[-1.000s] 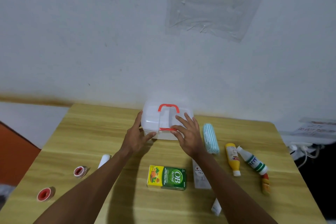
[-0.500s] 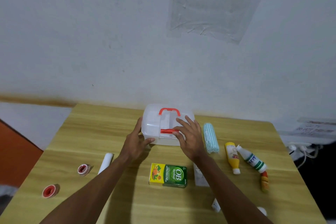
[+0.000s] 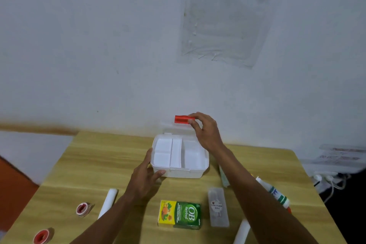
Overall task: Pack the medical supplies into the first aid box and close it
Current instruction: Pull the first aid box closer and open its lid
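Now | first aid box (image 3: pixel 179 172) compartments bare | left hand (image 3: pixel 144 177) fingers grip box | right hand (image 3: pixel 206 131) fingers pinch lid (image 3: pixel 183 123)

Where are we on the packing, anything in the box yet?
Done: the box is open, its divided tray bare. In hand: right hand holds the lid up by its red latch, left hand steadies the box's front left corner. Left: everything. The green carton, tape rolls, white rolls, flat case and bottle lie on the table; then close it.
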